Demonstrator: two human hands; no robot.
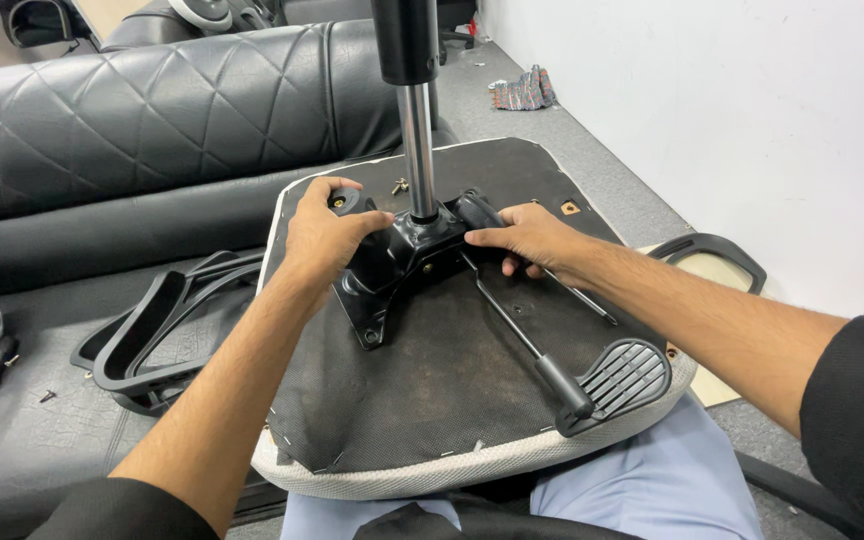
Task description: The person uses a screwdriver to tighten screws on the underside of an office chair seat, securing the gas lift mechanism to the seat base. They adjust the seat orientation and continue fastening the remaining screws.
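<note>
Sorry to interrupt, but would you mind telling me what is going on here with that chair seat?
A person has an upturned office chair seat across their lap, underside up. Both hands are on the black metal mechanism plate at its middle: the left hand grips the plate's left side by a knob, the right hand rests on its right side. A chrome gas cylinder stands upright from the plate. A lever with a ribbed paddle lies on the seat. Black armrests lie on the sofa beside it.

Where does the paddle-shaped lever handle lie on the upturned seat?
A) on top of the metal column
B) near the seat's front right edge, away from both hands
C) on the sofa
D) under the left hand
B: the lever handle lies at the seat's near right edge, apart from the left hand and right hand.
</note>
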